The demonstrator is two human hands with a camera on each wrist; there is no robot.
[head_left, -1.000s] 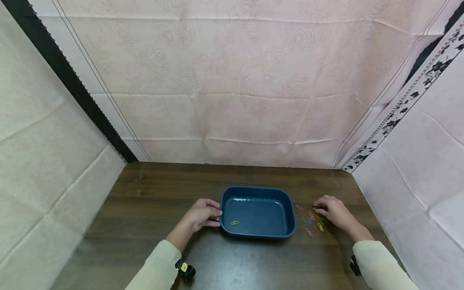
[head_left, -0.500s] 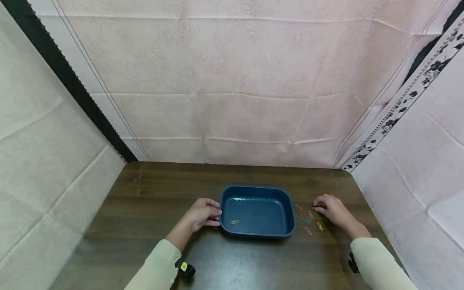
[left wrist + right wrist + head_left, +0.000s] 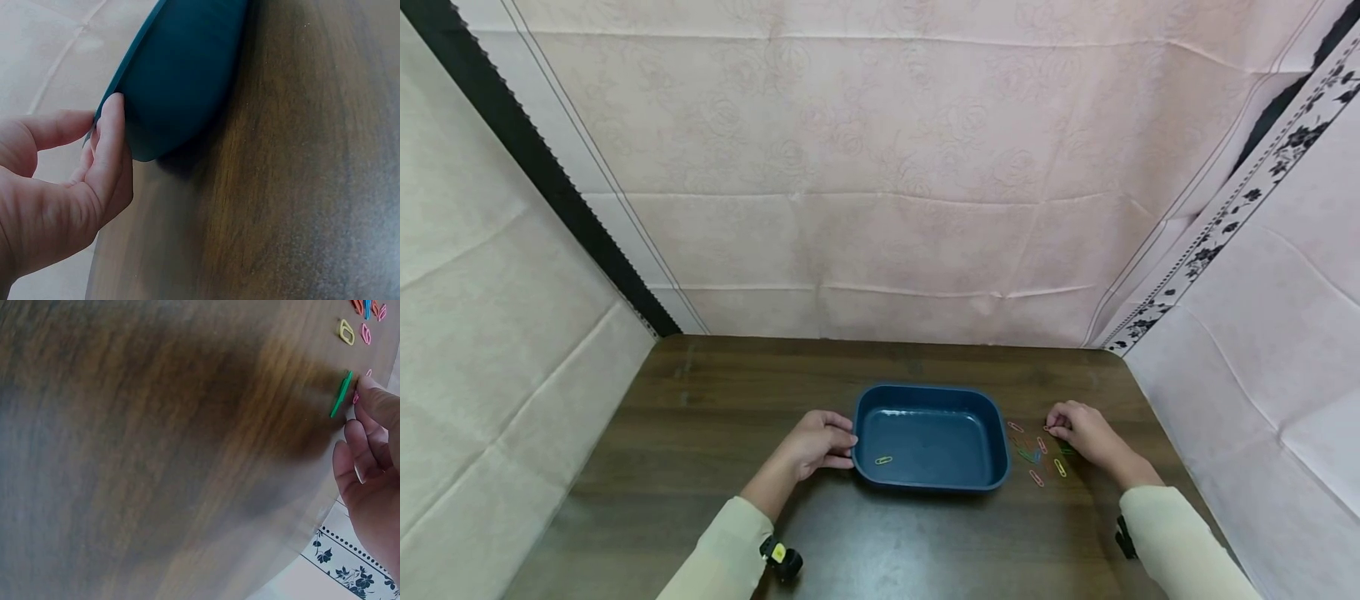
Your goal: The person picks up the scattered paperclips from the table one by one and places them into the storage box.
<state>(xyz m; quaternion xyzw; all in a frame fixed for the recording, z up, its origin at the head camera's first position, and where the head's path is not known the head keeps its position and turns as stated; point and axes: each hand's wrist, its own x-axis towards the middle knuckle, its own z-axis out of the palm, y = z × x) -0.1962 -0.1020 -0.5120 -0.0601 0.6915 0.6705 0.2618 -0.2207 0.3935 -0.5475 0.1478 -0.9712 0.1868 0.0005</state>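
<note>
A blue rectangular tray (image 3: 932, 479) sits on the table. My left hand (image 3: 820, 446) pinches its left rim, with the thumb on one side and fingers on the other, as the left wrist view shows. One yellow paper clip (image 3: 883, 460) lies inside the tray, at its left. To the right of the tray, my right hand (image 3: 1086, 433) pinches a pink paper clip (image 3: 356, 397) between thumb and fingers at the tabletop; the fingers partly hide it. Beside that thumb is a green paper clip (image 3: 341, 394). A loose yellow paper clip (image 3: 1060, 468) lies nearby.
Several more coloured paper clips, among them a pink one (image 3: 1036, 478), are scattered between the tray and my right hand. The brown wooden table (image 3: 730, 383) has pale cloth (image 3: 880, 250) hanging behind it and at both sides.
Both hands keep almost the same places, the left at the tray's rim and the right at the pink paper clip. The view shifts very slightly.
</note>
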